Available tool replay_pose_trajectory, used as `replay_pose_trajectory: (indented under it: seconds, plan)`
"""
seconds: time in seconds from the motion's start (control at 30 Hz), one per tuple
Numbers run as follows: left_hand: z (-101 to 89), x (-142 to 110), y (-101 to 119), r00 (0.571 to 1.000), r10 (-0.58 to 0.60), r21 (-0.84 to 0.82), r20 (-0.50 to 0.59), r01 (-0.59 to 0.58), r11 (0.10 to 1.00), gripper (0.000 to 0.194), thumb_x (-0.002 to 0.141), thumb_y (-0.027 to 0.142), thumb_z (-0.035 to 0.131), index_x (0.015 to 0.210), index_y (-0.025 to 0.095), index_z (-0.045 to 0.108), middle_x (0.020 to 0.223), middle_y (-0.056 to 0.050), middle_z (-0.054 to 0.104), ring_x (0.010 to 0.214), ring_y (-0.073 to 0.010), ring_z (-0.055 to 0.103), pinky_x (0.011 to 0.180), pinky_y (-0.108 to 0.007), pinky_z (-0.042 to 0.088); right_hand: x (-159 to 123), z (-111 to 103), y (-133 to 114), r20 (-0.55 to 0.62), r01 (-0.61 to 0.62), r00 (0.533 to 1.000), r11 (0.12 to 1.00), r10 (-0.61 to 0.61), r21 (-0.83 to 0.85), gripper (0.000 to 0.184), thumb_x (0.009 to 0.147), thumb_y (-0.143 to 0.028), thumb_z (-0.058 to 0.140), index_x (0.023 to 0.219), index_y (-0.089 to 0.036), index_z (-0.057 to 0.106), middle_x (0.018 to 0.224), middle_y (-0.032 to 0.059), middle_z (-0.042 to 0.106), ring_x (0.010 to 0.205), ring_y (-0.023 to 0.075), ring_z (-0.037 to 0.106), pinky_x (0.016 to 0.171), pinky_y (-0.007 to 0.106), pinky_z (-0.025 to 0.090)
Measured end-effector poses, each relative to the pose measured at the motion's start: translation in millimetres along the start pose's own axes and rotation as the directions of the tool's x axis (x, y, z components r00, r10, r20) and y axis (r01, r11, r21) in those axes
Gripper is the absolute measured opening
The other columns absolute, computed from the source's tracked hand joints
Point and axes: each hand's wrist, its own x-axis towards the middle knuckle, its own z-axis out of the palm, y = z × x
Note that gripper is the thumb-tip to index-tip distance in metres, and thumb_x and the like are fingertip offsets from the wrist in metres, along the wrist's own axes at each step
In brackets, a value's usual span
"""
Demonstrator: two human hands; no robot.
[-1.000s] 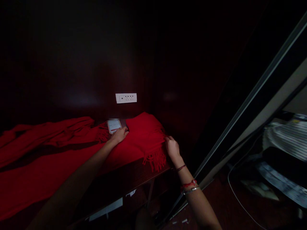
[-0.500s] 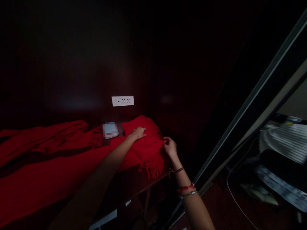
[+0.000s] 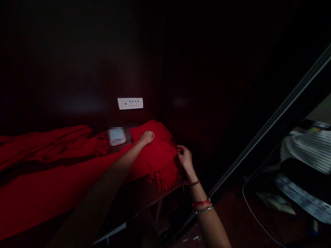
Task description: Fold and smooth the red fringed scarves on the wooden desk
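A long red scarf (image 3: 64, 179) with a fringed end lies along the dark wooden tabletop, its right end doubled over in layers. My left hand (image 3: 148, 136) is closed on the upper layer of this cloth, fingers curled in. At the scarf's right edge, my right hand (image 3: 185, 157) has its thumb and fingers bent together on the fringe side; the small bit between the fingertips is dark and hard to see. Loose red tassels (image 3: 165, 175) hang toward the front edge between my hands.
Another crumpled red fringed cloth (image 3: 59, 144) lies at the back left. Beside it is a small light packet (image 3: 117, 136), blurred out. A white socket plate (image 3: 130, 103) is on the dark wall. To the right are a metal-edged frame (image 3: 269, 119), a white cable (image 3: 245, 199) and striped fabric (image 3: 307, 151).
My left hand's fingers, spread over the cloth before, are now curled into it. My right hand stays at the scarf's edge. The view has shifted slightly.
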Motion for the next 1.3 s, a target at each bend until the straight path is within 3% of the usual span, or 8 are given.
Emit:
replay_pose_trajectory:
  seconds: [0.27,0.47,0.63,0.8,0.93,1.07,1.2,1.3]
  plan:
    - [-25.5,3,-1,0.997,0.034,-0.005,-0.064,-0.034,0.999,0.028,0.081,0.02,0.03,0.093,0.014,0.055,0.092,-0.008,0.06,0.082,-0.0145,0.054,0.068,-0.021,0.036,8,-7,-5,0.126,-0.221,0.975,0.846,0.182,0.485,0.035,0.052,-0.013,0.049,0.085,-0.016,0.055,0.068,-0.0031,0.05,0.057,0.0094,0.049,0.056,0.025,0.045]
    - [-7.6,-9,-3,0.999,0.04,0.032,0.016,-0.04,0.999,0.024,0.08,0.025,0.037,0.086,0.014,0.057,0.088,-0.008,0.06,0.079,-0.0148,0.054,0.067,-0.022,0.037,-4,0,7,0.065,0.009,0.998,1.0,-0.008,-0.015,0.037,0.053,-0.002,0.041,0.083,-0.016,0.058,0.077,0.0025,0.057,0.071,0.0138,0.052,0.069,0.028,0.043]
    - [7.1,-22,-3,1.0,0.028,0.06,0.005,-0.028,0.998,0.03,0.083,0.029,0.031,0.093,0.013,0.054,0.091,-0.009,0.058,0.08,-0.016,0.052,0.069,-0.024,0.037,-7,-5,5,0.181,0.097,0.982,0.958,-0.049,-0.271,0.035,0.059,-0.001,0.04,0.085,-0.015,0.06,0.083,0.0061,0.059,0.077,0.0154,0.053,0.072,0.026,0.041]
    - [-4.1,-33,2,0.977,0.041,0.135,-0.211,-0.013,0.991,0.034,0.083,0.033,0.03,0.106,0.016,0.048,0.104,-0.012,0.05,0.094,-0.0219,0.048,0.078,-0.033,0.036,3,-12,-20,0.216,0.235,0.965,0.864,-0.151,-0.446,0.029,0.071,-0.01,0.04,0.091,-0.016,0.06,0.09,0.0088,0.055,0.084,0.0172,0.049,0.075,0.027,0.038]
    - [6.5,-69,-5,0.899,0.047,0.144,-0.434,0.018,0.989,0.04,0.084,0.034,0.027,0.119,0.017,0.037,0.121,-0.013,0.038,0.11,-0.0223,0.036,0.09,-0.037,0.028,19,8,-39,0.405,0.454,0.875,0.741,-0.266,-0.495,0.04,0.073,-0.027,0.048,0.112,-0.02,0.048,0.107,0.0097,0.047,0.096,0.0221,0.041,0.078,0.033,0.036]
    - [32.7,-116,-36,0.929,-0.024,0.162,-0.369,0.09,0.983,0.054,0.08,0.045,0.031,0.128,0.02,0.024,0.134,-0.013,0.02,0.121,-0.0279,0.019,0.091,-0.044,0.025,41,42,-46,0.578,0.559,0.781,0.678,-0.237,-0.477,0.051,0.073,-0.03,0.05,0.122,-0.023,0.035,0.116,0.0077,0.043,0.104,0.0196,0.038,0.083,0.03,0.034]
    - [45.3,-147,-73,0.973,-0.028,0.206,-0.23,0.077,0.976,0.06,0.078,0.05,0.032,0.129,0.019,0.023,0.134,-0.014,0.021,0.121,-0.0282,0.019,0.093,-0.042,0.025,66,57,-46,0.504,0.447,0.855,0.673,-0.126,-0.589,0.03,0.08,-0.025,0.04,0.107,-0.019,0.05,0.101,0.0082,0.054,0.093,0.0162,0.049,0.074,0.024,0.038]
    - [42.1,-156,-85,0.992,0.044,0.241,-0.122,-0.013,0.971,0.056,0.079,0.049,0.031,0.127,0.02,0.027,0.132,-0.011,0.027,0.12,-0.0251,0.024,0.094,-0.039,0.025,82,48,-42,0.382,0.319,0.923,0.666,-0.056,-0.674,0.032,0.084,-0.016,0.026,0.101,-0.012,0.052,0.095,0.0139,0.055,0.084,0.018,0.054,0.067,0.026,0.04]
